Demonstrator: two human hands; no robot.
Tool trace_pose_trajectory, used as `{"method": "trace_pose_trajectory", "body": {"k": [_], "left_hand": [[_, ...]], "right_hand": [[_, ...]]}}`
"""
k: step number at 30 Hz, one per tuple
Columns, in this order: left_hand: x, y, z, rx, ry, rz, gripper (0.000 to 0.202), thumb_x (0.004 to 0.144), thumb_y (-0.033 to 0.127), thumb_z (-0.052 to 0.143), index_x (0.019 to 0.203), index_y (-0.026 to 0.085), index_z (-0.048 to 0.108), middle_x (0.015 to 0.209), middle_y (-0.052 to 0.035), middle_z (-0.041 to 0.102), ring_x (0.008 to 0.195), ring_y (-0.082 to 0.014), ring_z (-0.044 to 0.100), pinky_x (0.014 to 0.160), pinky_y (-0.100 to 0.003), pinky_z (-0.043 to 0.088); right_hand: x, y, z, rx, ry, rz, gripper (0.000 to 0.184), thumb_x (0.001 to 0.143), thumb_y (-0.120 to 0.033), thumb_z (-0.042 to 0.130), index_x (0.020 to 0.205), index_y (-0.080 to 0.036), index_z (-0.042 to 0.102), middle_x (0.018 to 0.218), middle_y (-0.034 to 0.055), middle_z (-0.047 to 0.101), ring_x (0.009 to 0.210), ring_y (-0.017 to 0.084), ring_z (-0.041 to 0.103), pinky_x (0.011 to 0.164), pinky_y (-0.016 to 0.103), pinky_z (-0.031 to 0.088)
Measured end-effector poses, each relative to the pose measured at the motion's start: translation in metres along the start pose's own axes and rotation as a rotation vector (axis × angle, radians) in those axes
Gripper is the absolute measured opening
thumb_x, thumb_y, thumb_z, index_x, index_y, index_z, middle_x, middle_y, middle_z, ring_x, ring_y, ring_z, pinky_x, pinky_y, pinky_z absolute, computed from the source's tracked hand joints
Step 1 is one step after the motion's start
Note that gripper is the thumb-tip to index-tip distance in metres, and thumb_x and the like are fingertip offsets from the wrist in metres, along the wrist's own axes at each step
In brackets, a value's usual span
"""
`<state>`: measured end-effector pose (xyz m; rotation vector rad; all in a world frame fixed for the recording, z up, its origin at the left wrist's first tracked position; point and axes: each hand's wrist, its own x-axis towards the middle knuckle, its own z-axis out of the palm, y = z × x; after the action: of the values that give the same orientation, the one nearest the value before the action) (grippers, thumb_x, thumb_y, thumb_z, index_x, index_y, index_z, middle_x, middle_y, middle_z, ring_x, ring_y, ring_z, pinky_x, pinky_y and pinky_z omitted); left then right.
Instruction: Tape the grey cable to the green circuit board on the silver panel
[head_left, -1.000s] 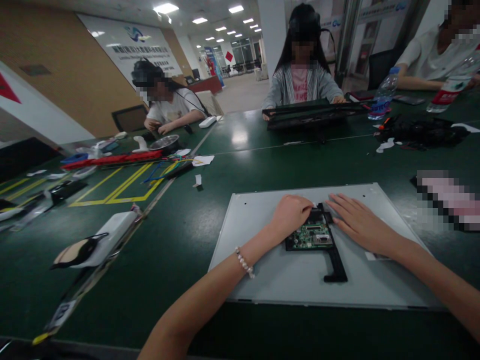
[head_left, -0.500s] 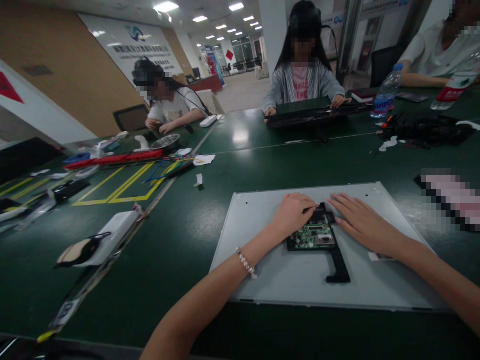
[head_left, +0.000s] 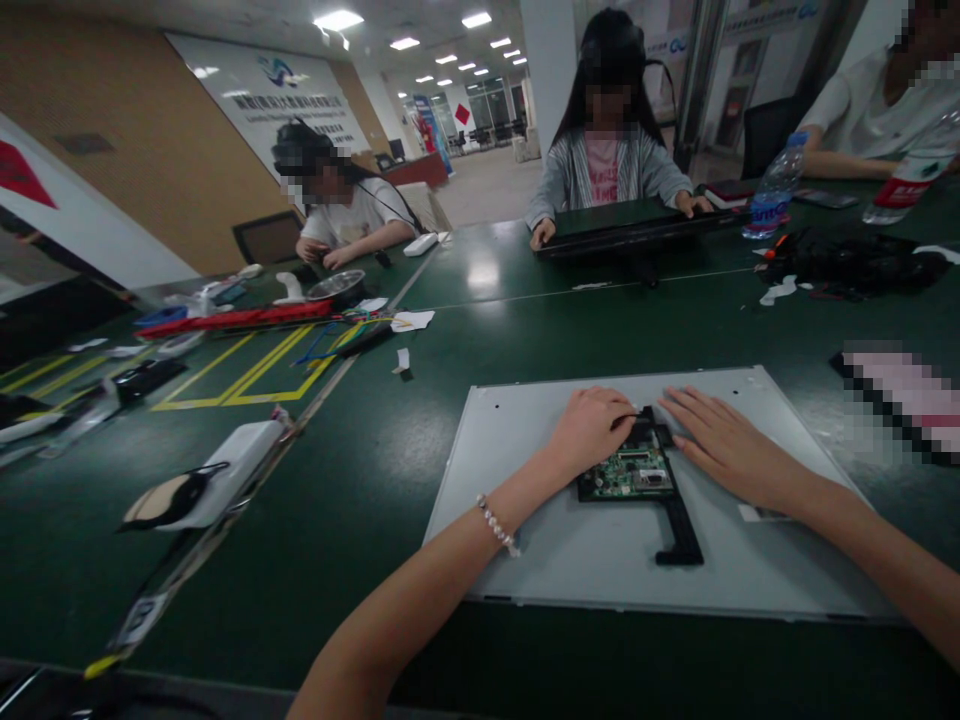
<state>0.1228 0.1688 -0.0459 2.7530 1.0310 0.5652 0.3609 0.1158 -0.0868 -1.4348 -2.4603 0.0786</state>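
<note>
A grey metal back panel [head_left: 525,540] lies flat on the green table in front of me. A green circuit board [head_left: 628,473] sits on it, with a black flat bracket [head_left: 681,530] running from its right side toward me. My left hand [head_left: 589,428] is curled at the board's far left corner, fingertips pinched on a small dark part there. My right hand [head_left: 712,445] lies flat with fingers stretched out, resting on the panel and touching the board's far right edge.
A white device with a black strap [head_left: 199,480] lies at the left. Yellow floor-tape lines, a red bar [head_left: 232,320] and cables sit farther left. Three other people work across the table; one holds a black monitor frame [head_left: 622,235]. Bottles [head_left: 772,190] stand at the far right.
My hands stay on the board almost unmoved. The person opposite has lowered the black frame flat onto the table.
</note>
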Motion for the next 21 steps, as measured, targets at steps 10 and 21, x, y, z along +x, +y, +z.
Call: {"method": "trace_pose_trajectory", "body": {"k": [10,21], "left_hand": [[0.000,0.002,-0.002,-0.013,-0.040,-0.013,0.027,0.086,0.012,0.050,0.104,0.019,0.070,0.107,-0.0042,0.072,0.103,-0.0177,0.063,0.093,-0.036,0.044],[0.000,0.005,-0.005,-0.048,-0.008,-0.028,0.024,0.083,0.016,0.054,0.096,0.018,0.073,0.105,-0.0051,0.071,0.097,-0.0183,0.064,0.091,-0.034,0.046]], "right_hand": [[0.003,-0.006,-0.005,0.054,0.018,-0.014,0.054,0.097,-0.038,0.032,0.150,-0.028,0.027,0.154,0.0052,0.034,0.143,0.026,0.025,0.111,0.053,0.030],[0.002,-0.025,-0.021,0.217,0.011,-0.099,0.063,0.093,-0.045,0.044,0.151,-0.027,0.024,0.155,0.0057,0.032,0.140,0.025,0.032,0.113,0.047,0.031]]}}
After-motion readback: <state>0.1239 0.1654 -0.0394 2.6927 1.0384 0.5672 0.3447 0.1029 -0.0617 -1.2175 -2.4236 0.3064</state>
